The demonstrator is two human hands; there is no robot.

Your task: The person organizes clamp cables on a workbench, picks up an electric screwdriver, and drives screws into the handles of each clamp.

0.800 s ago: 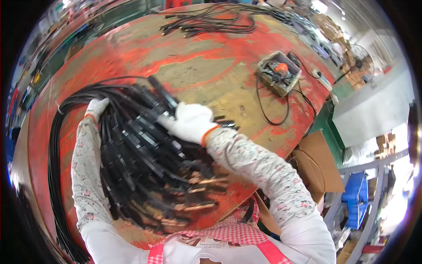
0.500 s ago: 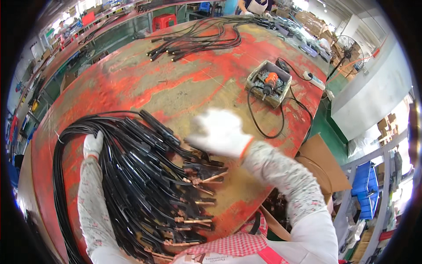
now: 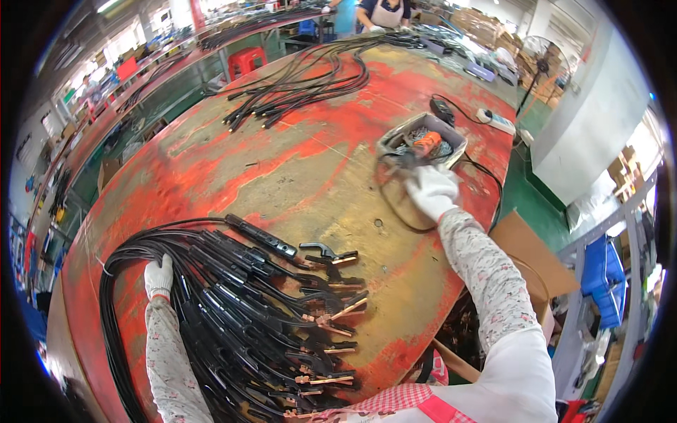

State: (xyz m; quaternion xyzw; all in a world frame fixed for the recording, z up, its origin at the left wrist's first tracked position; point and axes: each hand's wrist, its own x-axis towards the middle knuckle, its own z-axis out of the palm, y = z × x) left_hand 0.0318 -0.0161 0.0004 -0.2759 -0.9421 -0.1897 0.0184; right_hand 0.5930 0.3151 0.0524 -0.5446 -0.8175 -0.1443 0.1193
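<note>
A thick bundle of black cables (image 3: 128, 248) curves across the near left of the table. Its black electrode holders (image 3: 233, 303), with copper-coloured jaws, lie fanned out toward the right. My left hand (image 3: 159, 276), in a white glove, is closed at the bundle's inner bend, its fingers partly hidden by the cables. My right hand (image 3: 431, 192), gloved too, is stretched out to the near side of a box (image 3: 395, 134) of small metal parts. An orange and black power screwdriver (image 3: 426, 145) lies in that box, just beyond my fingers. Motion smears those fingers, so their grip is unclear.
More black cables (image 3: 317, 77) spread over the far part of the worn red table (image 3: 211, 176). A power strip (image 3: 496, 121) and a black adapter (image 3: 442, 109) sit behind the box. Across the table stands another person (image 3: 384, 15). An open carton (image 3: 525, 254) is at the right edge.
My right hand has moved away from the electrode holders, forward and right to the box with the screwdriver. My left hand stays at the cable bundle. The whole view has shifted slightly.
</note>
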